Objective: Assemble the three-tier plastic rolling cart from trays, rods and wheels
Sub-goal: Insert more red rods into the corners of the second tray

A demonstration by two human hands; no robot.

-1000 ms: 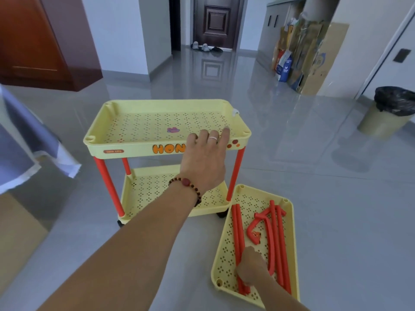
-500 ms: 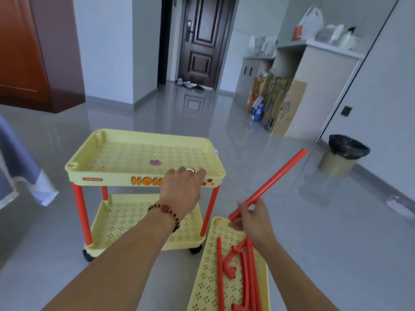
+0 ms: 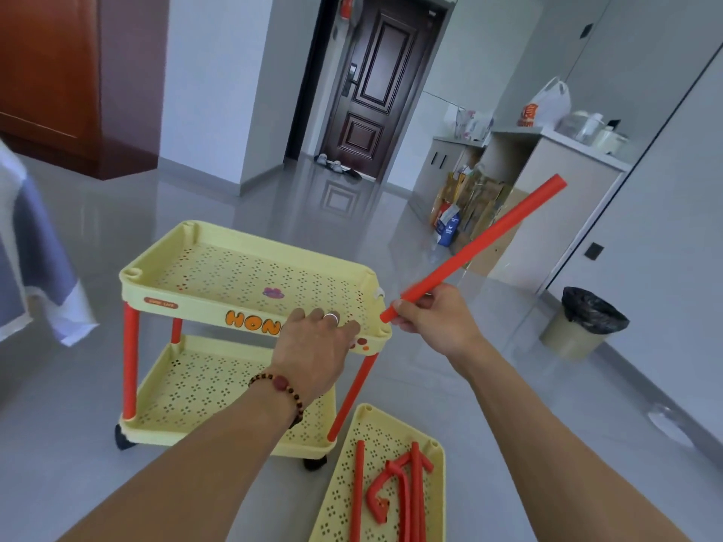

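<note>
Starting tier three: your left hand rests flat on the cart rim, your right hand grips a rod; next, seat its lower end upright in the near-right corner socket.

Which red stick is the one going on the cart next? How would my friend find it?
Find the yellow cart in the middle of the floor. By its near right corner, the right hand grips one red rod, slanting up into the air. The other loose rods lie flat in the spare tray.
</note>
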